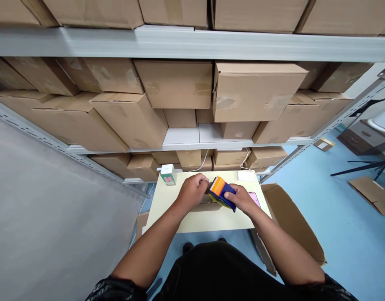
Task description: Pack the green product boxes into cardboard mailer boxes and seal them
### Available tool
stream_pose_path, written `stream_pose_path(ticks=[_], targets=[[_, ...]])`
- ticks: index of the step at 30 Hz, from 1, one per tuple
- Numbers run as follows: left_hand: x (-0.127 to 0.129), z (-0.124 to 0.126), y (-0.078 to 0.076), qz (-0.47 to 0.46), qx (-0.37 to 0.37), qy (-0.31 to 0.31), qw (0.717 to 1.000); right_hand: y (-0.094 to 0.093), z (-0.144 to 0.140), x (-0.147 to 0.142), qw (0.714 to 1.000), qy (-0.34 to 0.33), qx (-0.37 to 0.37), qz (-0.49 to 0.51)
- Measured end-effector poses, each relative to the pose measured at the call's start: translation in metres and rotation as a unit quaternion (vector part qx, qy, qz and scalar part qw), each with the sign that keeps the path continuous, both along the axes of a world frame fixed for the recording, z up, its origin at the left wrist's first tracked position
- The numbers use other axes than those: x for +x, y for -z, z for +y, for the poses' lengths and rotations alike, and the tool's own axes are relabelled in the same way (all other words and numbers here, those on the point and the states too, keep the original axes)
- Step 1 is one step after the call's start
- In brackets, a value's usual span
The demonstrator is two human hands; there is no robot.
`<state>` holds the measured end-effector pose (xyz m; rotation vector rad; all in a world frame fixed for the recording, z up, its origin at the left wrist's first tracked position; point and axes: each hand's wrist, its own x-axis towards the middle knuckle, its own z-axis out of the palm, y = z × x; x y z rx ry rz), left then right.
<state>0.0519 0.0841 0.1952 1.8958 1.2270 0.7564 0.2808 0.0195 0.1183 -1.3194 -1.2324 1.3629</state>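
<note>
At the middle of the pale yellow rectangular counter, a small brown cardboard box lies flat beneath both hands. Left hand rests on the box's near-left top, fingers curled down against the cardboard, pressing rather than gripping. Right hand is wrapped around the handle of a blue and orange plastic tape dispenser, fingers closed firmly about it; the dispenser sits tilted on the box top, its orange end just beside the left hand's knuckles. A yellow roll shows at the dispenser's underside.

Toward the counter's far-left corner stands a small white and green carton with a pink panel, well apart from the hands. A pink flat item lies on the counter just right of the right hand, partly hidden by it; its nature cannot be told. A white flat item lies at the far-right corner.

Beyond the counter, grey metal shelving carries stacked brown cardboard cartons. A large open cardboard carton stands on the blue floor right of the counter.
</note>
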Motion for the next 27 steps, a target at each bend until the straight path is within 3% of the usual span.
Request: stream_pose_path(ticks=[8, 12, 15, 21, 27], targets=[[-0.013, 0.012, -0.004, 0.082, 0.054, -0.026, 0.995, -0.006, 0.009, 0.010, 0.998, -0.032, -0.016, -0.047], [-0.036, 0.023, -0.010, 0.089, 0.077, -0.087, 0.989, -0.005, 0.003, 0.019, 0.997, -0.030, -0.044, -0.061], [-0.055, 0.027, -0.005, 0.064, 0.051, -0.100, 0.992, -0.003, -0.005, 0.019, 0.996, -0.026, -0.077, -0.043], [-0.072, 0.028, 0.041, -0.045, -0.012, -0.074, 0.996, 0.013, -0.017, 0.000, 0.987, -0.014, -0.154, 0.040], [-0.068, 0.045, 0.087, -0.129, -0.121, -0.041, 0.983, 0.042, -0.014, -0.008, 0.990, 0.036, -0.138, -0.013]])
